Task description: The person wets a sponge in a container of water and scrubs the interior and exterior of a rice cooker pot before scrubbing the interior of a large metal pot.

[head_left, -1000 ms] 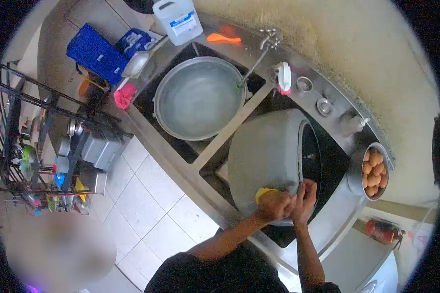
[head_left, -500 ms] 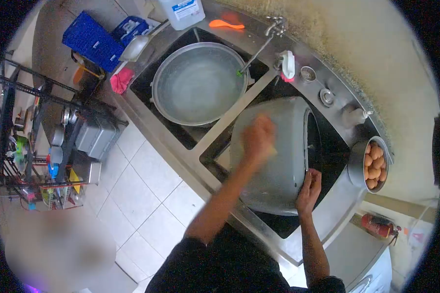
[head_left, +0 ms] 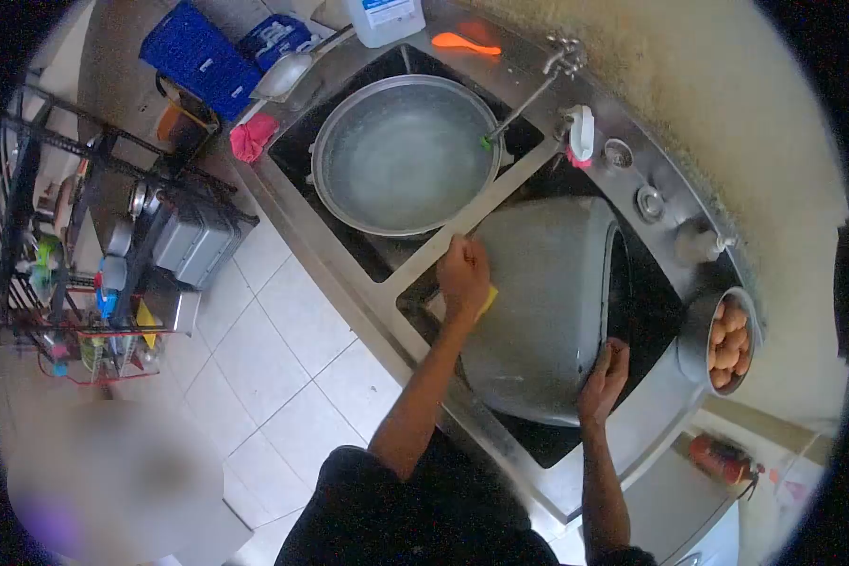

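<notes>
A large grey tub [head_left: 542, 311] lies tipped on its side in the right sink basin, its rim facing right. My left hand [head_left: 464, 276] is closed at the tub's left side, with the edge of a yellow sponge [head_left: 488, 300] showing beneath it. With fingers hooked over the rim at the lower right, my right hand [head_left: 604, 382] grips the tub. A big round metal basin [head_left: 323, 193] of cloudy water sits in the left sink, the tap's spout [head_left: 528, 102] reaching over its edge.
A pot of eggs [head_left: 729, 354] stands on the right ledge. Along the back are a soap bottle [head_left: 700, 242], an orange spoon [head_left: 465, 43] and a white jug [head_left: 387, 21]. A pink cloth [head_left: 253, 138] lies at the left corner. Left stands a black rack [head_left: 113, 165].
My left hand has moved with the sponge from the middle of the tub to its left side. My right hand keeps its hold on the rim. The view has shifted slightly.
</notes>
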`<action>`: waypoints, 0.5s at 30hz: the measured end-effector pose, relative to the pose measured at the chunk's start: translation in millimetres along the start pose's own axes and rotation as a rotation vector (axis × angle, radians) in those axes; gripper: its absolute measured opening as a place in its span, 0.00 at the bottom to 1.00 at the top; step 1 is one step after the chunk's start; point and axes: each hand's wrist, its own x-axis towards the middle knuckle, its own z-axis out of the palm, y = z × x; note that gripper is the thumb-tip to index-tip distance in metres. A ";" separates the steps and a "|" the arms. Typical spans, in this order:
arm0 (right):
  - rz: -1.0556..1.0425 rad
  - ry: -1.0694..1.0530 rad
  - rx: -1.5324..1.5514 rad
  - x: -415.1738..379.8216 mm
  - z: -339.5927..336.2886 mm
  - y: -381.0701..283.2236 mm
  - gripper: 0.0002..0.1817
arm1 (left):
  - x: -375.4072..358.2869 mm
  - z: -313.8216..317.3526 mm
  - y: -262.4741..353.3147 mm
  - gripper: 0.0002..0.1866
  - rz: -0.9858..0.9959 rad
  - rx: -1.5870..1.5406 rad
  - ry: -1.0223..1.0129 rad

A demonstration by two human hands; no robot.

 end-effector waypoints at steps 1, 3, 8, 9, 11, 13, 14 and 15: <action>0.008 0.001 -0.025 2.3 -0.1 2.3 0.16 | -10.4 -0.3 -1.6 0.17 0.054 -0.011 0.033; 0.028 -0.037 -0.036 1.0 -2.9 1.8 0.15 | -84.7 -11.3 -12.4 0.16 -0.051 0.006 0.026; 0.012 -0.038 -0.048 0.4 -1.6 -3.0 0.14 | -42.2 -7.3 -33.8 0.14 0.044 -0.006 0.040; -0.019 -0.051 -0.032 0.9 -2.6 2.3 0.14 | 0.4 -9.1 -32.2 0.14 -0.039 -0.007 -0.049; -0.071 -0.055 -0.012 4.9 -1.3 5.0 0.14 | 10.6 -3.7 -29.5 0.15 0.020 -0.033 -0.030; -0.038 -0.016 -0.016 2.8 0.5 5.0 0.14 | -8.7 -5.1 -16.6 0.18 0.047 0.021 -0.001; -0.029 -0.013 -0.018 2.9 -0.5 4.5 0.14 | -50.3 -13.2 -11.5 0.18 0.007 0.102 0.007; 0.003 -0.037 -0.019 2.7 -2.0 1.8 0.14 | -82.2 -11.6 -26.6 0.18 0.003 0.108 -0.006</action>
